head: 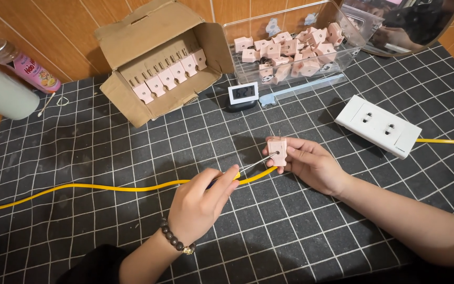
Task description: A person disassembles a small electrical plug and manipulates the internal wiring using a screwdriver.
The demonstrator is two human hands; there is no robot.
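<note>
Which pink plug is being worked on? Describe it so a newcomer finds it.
Start at the white socket strip on the gridded mat; just left, the right hand holds one pink plug. Unlike the boxed ones, a screwdriver tip meets it.

A black mat with a white grid (311, 231) covers the whole work surface. Lying on it: an open cardboard box (132, 100) on its side at the back left, a clear plastic bin (342, 58) of pink plugs beside it, and a small digital clock (243, 94) in front of the two. A white two-outlet socket block (379, 125) sits at the right, and a yellow cable (80, 187) runs across the mat. At the far left lie a pale green cup (1, 93), a small bottle (24, 64) and a cotton swab (45, 104).
</note>
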